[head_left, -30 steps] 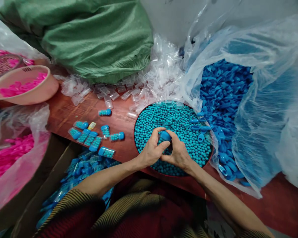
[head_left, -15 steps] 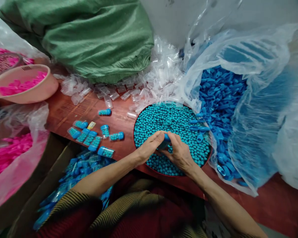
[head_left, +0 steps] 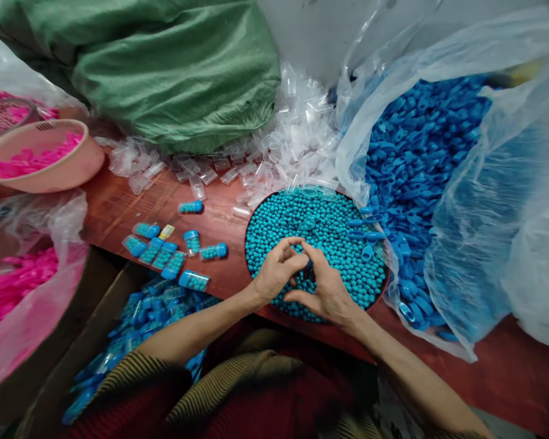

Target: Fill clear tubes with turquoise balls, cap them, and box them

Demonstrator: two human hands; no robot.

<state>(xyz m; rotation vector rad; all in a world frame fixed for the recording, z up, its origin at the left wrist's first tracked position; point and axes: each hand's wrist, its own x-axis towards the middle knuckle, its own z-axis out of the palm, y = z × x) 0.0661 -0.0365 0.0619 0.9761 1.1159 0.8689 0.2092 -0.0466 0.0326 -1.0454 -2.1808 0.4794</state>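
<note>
Over the round basin (head_left: 246, 244) of turquoise beads (head_left: 279, 213), my two hands are close together. My left hand (head_left: 277, 268) is closed, fingers curled and thumb bent in. At its thumb shows a small dark blue part of a capped bottle (head_left: 308, 264); the rest is hidden by the fingers. My right hand (head_left: 332, 289) faces it with thumb and index finger spread apart, the index fingertip close to the left fingertips. To the left, several bead-filled clear bottles (head_left: 172, 263) with blue caps lie on the red-brown table (head_left: 119, 213).
Empty clear bottles (head_left: 297, 140) are heaped behind the basin, beside a green sack (head_left: 174, 73). At right, a plastic bag (head_left: 476, 256) holds blue caps (head_left: 421, 146). Pink pieces fill a pale bowl (head_left: 91, 158) and a bag (head_left: 73, 256) at left. Below is a box (head_left: 96, 299) of blue-capped bottles.
My right thumb and fingers have spread apart, and the blue cap between my hands is now mostly hidden. The bag's mouth at right has opened wider, showing more blue pieces.
</note>
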